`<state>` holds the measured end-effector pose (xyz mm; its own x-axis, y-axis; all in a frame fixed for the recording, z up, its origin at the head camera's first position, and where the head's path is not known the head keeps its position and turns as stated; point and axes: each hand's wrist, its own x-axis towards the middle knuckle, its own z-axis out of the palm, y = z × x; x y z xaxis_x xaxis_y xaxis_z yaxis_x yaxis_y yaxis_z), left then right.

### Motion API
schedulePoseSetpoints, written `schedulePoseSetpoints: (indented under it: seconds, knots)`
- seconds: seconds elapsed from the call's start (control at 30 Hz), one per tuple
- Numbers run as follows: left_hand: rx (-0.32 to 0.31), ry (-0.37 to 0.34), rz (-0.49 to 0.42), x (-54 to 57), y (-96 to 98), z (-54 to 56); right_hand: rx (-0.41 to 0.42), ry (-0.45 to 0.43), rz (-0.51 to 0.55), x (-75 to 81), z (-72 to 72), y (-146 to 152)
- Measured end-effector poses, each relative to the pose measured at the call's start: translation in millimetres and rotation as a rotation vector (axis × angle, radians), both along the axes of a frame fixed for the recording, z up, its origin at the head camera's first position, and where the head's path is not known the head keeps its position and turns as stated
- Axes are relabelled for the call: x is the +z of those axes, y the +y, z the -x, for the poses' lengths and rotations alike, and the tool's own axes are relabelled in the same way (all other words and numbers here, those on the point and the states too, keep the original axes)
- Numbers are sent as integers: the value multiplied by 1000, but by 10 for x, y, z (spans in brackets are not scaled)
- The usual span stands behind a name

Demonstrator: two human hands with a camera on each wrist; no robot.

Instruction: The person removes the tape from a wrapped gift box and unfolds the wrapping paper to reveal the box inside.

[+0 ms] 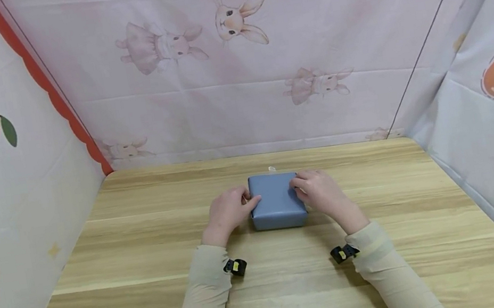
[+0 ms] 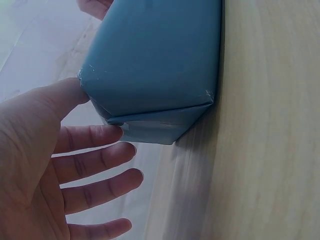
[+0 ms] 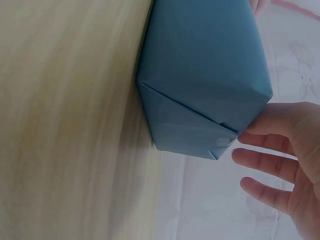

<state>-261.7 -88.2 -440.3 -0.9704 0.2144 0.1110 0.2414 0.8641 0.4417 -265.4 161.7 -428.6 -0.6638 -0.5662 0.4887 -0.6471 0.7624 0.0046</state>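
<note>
Blue box (image 1: pixel 275 195), wrapped, sits on the worktop (image 1: pixel 292 287). Left grip (image 1: pixel 230 209) pinches one upper edge between thumb and forefinger, other fingers spread; right grip (image 1: pixel 321 191) pinches the opposite upper edge, other fingers loose.

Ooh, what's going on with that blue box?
A person's left hand and right hand are touching a blue box, one at each side. The box sits flat on a wooden table. Its smooth covering is folded over at both ends, and the right end has a small pale patch, though I can't tell what that is. I can't see what's inside the box.
</note>
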Motion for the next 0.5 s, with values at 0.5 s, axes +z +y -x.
schedulePoseSetpoints:
  seconds: [0.5]
  knots:
    - [4,7,-10,-22,11,-9,-5,8,10,-46,15,37]
